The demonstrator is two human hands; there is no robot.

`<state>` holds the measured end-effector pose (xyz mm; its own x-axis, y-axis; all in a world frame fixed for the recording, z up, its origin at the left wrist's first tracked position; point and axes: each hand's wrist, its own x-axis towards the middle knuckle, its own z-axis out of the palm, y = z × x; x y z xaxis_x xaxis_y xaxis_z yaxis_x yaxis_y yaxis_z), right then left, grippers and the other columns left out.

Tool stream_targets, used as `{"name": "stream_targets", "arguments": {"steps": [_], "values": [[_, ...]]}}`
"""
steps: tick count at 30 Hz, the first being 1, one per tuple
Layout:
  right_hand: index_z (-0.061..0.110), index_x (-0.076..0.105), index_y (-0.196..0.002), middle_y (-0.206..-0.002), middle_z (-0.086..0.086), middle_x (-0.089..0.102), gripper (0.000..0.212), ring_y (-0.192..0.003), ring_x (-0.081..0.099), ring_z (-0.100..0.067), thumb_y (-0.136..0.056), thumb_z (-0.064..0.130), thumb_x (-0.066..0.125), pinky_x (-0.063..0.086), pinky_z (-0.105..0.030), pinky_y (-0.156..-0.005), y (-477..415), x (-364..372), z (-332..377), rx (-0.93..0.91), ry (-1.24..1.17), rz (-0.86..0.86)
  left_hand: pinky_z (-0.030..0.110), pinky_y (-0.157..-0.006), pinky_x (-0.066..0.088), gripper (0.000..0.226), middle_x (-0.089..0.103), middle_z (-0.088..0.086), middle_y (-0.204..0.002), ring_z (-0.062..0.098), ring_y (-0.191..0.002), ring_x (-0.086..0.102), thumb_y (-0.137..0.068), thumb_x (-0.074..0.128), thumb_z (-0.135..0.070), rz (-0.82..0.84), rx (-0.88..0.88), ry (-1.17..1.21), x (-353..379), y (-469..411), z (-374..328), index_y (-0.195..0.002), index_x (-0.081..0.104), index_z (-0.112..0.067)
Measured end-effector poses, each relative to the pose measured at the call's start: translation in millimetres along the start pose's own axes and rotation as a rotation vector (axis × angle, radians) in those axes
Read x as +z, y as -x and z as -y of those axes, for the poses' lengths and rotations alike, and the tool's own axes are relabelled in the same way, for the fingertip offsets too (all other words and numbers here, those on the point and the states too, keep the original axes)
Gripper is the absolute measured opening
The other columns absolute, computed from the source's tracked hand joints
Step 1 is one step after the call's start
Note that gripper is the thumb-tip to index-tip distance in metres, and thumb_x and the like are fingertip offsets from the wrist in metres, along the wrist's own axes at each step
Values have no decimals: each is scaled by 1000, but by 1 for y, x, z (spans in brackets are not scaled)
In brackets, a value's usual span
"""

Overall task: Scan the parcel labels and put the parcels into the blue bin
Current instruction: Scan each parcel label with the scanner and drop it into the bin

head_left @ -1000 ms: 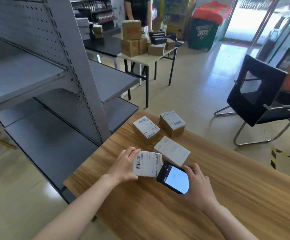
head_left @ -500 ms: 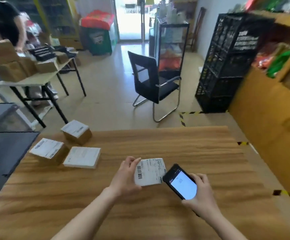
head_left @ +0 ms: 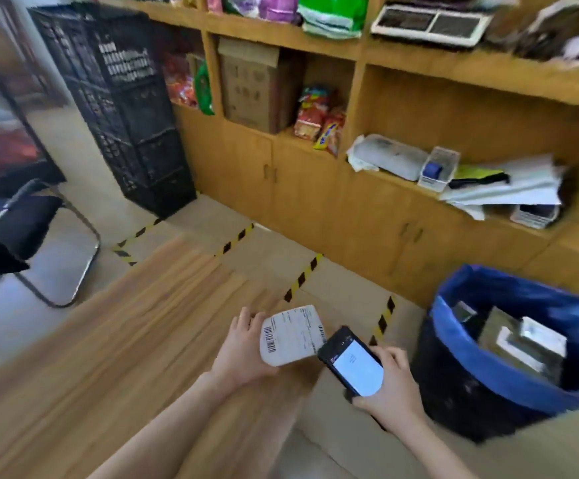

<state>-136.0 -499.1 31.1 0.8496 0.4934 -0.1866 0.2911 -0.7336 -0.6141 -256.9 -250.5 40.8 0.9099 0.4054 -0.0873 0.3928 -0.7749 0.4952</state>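
Left hand point(head_left: 243, 350) grips labelled parcel point(head_left: 291, 335), left of the blue bin point(head_left: 509, 382). Right hand point(head_left: 390, 388) holds phone point(head_left: 352, 363) between parcel and bin. Parcels lie inside bin.

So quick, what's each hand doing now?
Left hand: holding the parcel.
Right hand: holding the phone.

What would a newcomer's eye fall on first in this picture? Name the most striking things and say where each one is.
At bottom centre, the left hand holds a white-labelled parcel beside a phone with a lit screen, gripped in the right hand. Just right of them stands the blue bin, with boxes already inside. A tall stack of black crates rises at upper left.
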Motion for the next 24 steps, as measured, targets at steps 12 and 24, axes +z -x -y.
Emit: {"name": "stream_targets", "arguments": {"steps": [12,24], "values": [[23,41,-133,-115,12,27,97,-103,43,-6,-48,36,85,49,-24,-85,27,-111,-155,388,-22,-263,21,-94,32,84,31,-15,-100,11,-107,32,-57,76,-50,193,446,-34,109,-109,-178,-130,45,-21],[32,45,-112,-108,16,44,75,-110,31,2,-44,30,76,42,-13,-69,-84,-177,-260,500,-53,-299,21,-93,33,80,41,-14,-104,10,-108,29,-50,66,-60,324,511,-55,200,-290,-274,-119,44,-25]]}}
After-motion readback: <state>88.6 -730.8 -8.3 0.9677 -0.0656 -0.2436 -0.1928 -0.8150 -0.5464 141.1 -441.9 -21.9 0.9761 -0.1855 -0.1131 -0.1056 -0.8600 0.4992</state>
